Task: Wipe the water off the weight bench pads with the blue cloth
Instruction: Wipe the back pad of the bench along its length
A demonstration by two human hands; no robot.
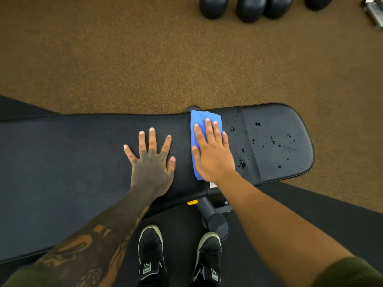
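Observation:
A black weight bench runs across the view, with a long back pad (72,158) on the left and a shorter seat pad (275,141) on the right. Water drops (273,139) dot the seat pad and the strip just left of its seam. The folded blue cloth (200,123) lies flat near the gap between the pads. My right hand (213,154) presses flat on the cloth, fingers together, covering most of it. My left hand (151,160) rests flat on the back pad, fingers spread, holding nothing.
Brown speckled gym flooring (145,59) lies beyond the bench. Several black rounded weights (250,8) sit at the top, with a metal object (374,11) at the top right. The bench's frame tube (215,220) and yellow knob (192,202) sit by my shoes (150,251).

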